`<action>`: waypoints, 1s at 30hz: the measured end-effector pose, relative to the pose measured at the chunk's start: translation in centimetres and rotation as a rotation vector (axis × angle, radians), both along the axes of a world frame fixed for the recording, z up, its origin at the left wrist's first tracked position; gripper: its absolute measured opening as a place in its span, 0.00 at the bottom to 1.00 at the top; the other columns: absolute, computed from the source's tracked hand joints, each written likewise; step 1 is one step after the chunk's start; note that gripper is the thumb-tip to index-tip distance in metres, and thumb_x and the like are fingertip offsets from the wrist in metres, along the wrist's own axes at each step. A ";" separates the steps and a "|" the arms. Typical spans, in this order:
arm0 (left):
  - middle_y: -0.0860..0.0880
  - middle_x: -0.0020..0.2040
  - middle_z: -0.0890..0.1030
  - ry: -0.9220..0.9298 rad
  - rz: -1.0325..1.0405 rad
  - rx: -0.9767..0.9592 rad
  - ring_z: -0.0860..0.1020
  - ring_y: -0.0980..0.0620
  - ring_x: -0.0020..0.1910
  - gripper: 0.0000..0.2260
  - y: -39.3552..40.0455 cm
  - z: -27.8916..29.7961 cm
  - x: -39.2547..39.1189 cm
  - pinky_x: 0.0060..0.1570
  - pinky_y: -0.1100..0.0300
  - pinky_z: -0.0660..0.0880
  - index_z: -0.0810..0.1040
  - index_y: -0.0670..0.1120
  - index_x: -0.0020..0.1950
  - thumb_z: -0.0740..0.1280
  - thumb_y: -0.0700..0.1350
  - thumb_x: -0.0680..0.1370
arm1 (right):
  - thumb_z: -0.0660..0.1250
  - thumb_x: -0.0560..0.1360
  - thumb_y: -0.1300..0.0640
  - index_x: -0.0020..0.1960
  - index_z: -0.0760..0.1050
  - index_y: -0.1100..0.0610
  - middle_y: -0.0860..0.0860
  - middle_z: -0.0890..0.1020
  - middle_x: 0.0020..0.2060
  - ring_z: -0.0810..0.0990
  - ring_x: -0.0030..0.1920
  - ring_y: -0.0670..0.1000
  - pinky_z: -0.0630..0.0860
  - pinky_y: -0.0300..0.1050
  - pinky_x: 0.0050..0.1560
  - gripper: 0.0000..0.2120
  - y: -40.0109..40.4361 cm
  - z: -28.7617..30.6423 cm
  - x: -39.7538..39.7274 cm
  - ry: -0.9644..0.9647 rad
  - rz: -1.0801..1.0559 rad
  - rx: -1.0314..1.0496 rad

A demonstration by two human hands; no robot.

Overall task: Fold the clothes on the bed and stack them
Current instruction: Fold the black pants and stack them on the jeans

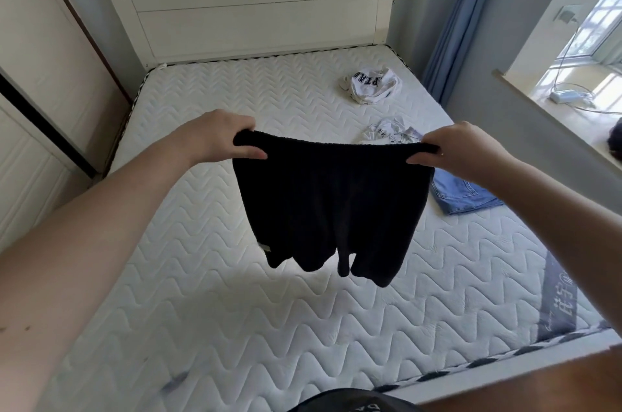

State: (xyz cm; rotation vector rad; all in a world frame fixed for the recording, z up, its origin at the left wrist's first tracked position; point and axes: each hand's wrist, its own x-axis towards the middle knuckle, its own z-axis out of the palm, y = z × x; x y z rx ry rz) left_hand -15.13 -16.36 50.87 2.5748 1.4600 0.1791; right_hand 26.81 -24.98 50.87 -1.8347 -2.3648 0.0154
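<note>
Black shorts, held up by the waistband above the middle of the mattress, legs hanging free and not touching it. Left hand pinching one end of the waistband, right hand pinching the other, well apart, the band stretched between them. No fold made in the shorts yet, by the look of it. Farther off toward the right side: a crumpled white shirt with dark lettering near the headboard, a second pale printed garment lying rumpled just behind the shorts, and blue denim lying flat, perhaps folded already, hard to tell. No stack to be seen. Early in the job, most likely: shorts to fold, two garments to follow, then stacking.
</note>
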 end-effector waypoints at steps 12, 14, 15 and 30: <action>0.59 0.26 0.69 -0.426 0.094 -0.255 0.66 0.61 0.25 0.15 0.4 -1.8 3.8 0.26 0.72 0.63 0.66 0.53 0.36 0.70 0.49 0.77 | 0.70 0.74 0.47 0.67 0.73 0.52 0.55 0.80 0.57 0.77 0.54 0.59 0.72 0.51 0.54 0.23 1.4 -2.8 2.0 0.134 -0.152 -0.105; 0.59 0.26 0.69 -0.437 0.119 -0.294 0.66 0.61 0.26 0.15 1.0 -2.1 4.8 0.26 0.71 0.63 0.67 0.51 0.36 0.72 0.48 0.76 | 0.69 0.75 0.46 0.59 0.78 0.56 0.55 0.81 0.50 0.77 0.51 0.57 0.72 0.49 0.50 0.17 2.6 -3.2 2.6 0.072 -0.157 -0.161; 0.59 0.27 0.69 -0.439 0.134 -0.306 0.66 0.61 0.26 0.15 1.4 -2.3 5.3 0.26 0.70 0.63 0.68 0.50 0.36 0.73 0.47 0.75 | 0.70 0.75 0.47 0.55 0.79 0.57 0.54 0.82 0.45 0.77 0.46 0.54 0.71 0.48 0.46 0.15 3.1 -3.4 2.9 0.078 -0.167 -0.179; 0.48 0.41 0.71 -0.361 0.202 0.325 0.68 0.50 0.38 0.15 7.3 2.2 11.0 0.38 0.61 0.63 0.68 0.48 0.39 0.74 0.39 0.71 | 0.74 0.71 0.58 0.47 0.75 0.54 0.41 0.77 0.36 0.73 0.33 0.38 0.65 0.23 0.29 0.09 13.5 -1.1 5.6 0.726 -0.236 0.088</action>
